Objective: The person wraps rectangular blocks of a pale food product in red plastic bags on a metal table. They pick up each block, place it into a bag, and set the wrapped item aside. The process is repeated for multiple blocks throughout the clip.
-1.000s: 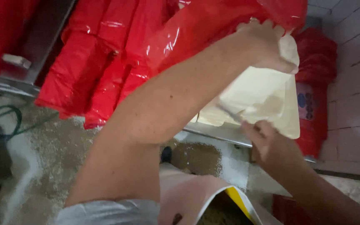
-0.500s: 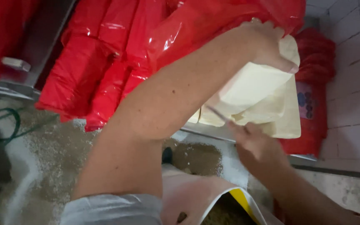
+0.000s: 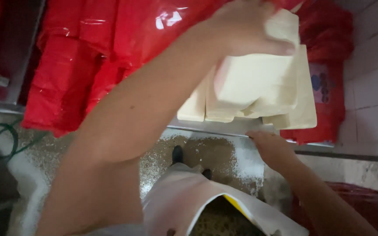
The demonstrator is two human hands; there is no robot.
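My left hand (image 3: 241,26) is raised high and grips the top of a bundle of cream-coloured folded sacks (image 3: 259,87), which hangs in front of a mass of red plastic bags (image 3: 88,57). My right hand (image 3: 272,146) is just below the bundle, at the metal shelf edge (image 3: 215,131). Its fingers point left and nothing shows in them. Below my arms, an open white sack (image 3: 184,196) with a yellow stripe shows brownish contents (image 3: 215,218).
The floor (image 3: 206,153) is speckled, with a dark shoe (image 3: 178,154) on it. A green hose (image 3: 1,140) lies coiled at the left. White wall tiles (image 3: 372,87) are at the right, and a red bag (image 3: 372,201) lies lower right.
My right hand has dropped away from the cream bundle to the shelf edge. The left hand keeps hold of the bundle, which now hangs more squarely folded.
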